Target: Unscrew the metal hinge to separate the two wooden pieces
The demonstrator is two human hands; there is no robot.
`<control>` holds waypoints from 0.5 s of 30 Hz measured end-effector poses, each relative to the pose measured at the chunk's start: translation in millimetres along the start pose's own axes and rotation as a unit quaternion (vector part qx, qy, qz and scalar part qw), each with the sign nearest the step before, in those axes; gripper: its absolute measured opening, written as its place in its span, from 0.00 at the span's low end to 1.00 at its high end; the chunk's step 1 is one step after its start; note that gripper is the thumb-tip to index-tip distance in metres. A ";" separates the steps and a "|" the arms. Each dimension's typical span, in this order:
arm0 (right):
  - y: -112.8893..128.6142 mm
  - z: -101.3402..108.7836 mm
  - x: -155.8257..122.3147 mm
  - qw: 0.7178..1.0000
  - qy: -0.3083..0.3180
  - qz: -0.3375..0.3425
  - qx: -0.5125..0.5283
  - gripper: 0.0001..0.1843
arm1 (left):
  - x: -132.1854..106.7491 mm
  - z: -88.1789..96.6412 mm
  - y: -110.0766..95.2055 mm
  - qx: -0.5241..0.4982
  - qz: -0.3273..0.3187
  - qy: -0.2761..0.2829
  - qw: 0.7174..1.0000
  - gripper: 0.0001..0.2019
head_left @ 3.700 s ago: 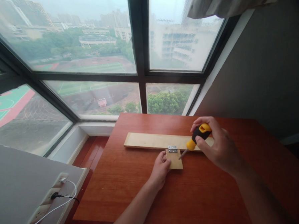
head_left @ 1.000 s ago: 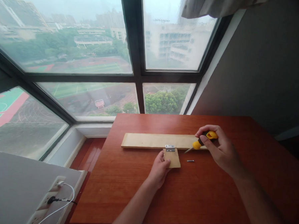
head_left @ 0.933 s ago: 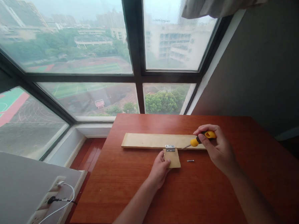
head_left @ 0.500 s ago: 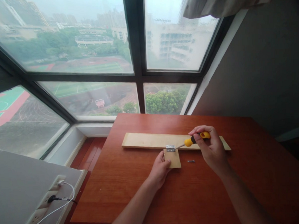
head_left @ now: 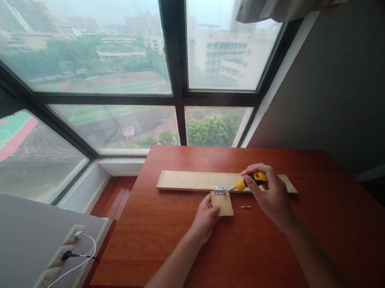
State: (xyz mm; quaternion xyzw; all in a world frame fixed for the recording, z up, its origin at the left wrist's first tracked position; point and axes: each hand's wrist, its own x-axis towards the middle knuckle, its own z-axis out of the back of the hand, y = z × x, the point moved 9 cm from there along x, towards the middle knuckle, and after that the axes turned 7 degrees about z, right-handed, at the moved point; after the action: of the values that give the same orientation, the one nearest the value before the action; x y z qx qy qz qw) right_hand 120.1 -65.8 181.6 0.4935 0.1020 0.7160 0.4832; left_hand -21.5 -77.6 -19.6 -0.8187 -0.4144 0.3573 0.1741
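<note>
My left hand (head_left: pixel 206 217) grips a small wooden block (head_left: pixel 223 206) by its left side. A silver metal hinge (head_left: pixel 219 190) lies along the block's far edge, next to a long pale board (head_left: pixel 194 180). In my right hand (head_left: pixel 272 195) is a yellow and black screwdriver (head_left: pixel 240 185), its fingers wrapped round the handle. The screwdriver's shaft slants down to the left, and its tip meets the hinge's right end. Whether a screw sits under the tip is too small to tell. One loose screw (head_left: pixel 245 207) lies on the table right of the block.
The reddish-brown table (head_left: pixel 146 249) reaches to the windows (head_left: pixel 114 126) at the back. At the left, a wall socket strip (head_left: pixel 61 256) has a white and a black plug in it. A grey wall (head_left: pixel 338 89) rises on the right.
My right hand and the screwdriver handle have shifted slightly left, and the handle has turned in the fingers. My left hand, the block and the hinge look unmoved.
</note>
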 end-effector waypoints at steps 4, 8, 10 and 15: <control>19.6 -5.4 3.8 0.977 0.060 0.071 -0.192 0.10 | -0.5 0.6 0.1 0.003 0.003 -0.001 1.000 0.26; 27.5 -7.7 10.3 0.956 0.099 0.071 -0.265 0.12 | -0.6 0.1 0.4 0.004 0.005 0.006 1.000 0.26; 31.7 -11.6 13.4 0.960 0.132 0.075 -0.236 0.11 | -0.3 0.0 0.4 0.000 0.004 0.007 1.000 0.26; 39.7 -18.1 16.8 0.952 0.189 0.091 -0.223 0.20 | -0.1 0.9 0.6 -0.006 0.008 0.002 1.000 0.27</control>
State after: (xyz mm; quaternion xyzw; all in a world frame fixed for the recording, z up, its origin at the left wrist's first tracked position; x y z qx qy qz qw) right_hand 81.2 -66.9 207.6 0.2358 -0.0157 0.8417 0.4855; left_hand -21.9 -78.1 -20.6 -0.8238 -0.4098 0.3542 0.1671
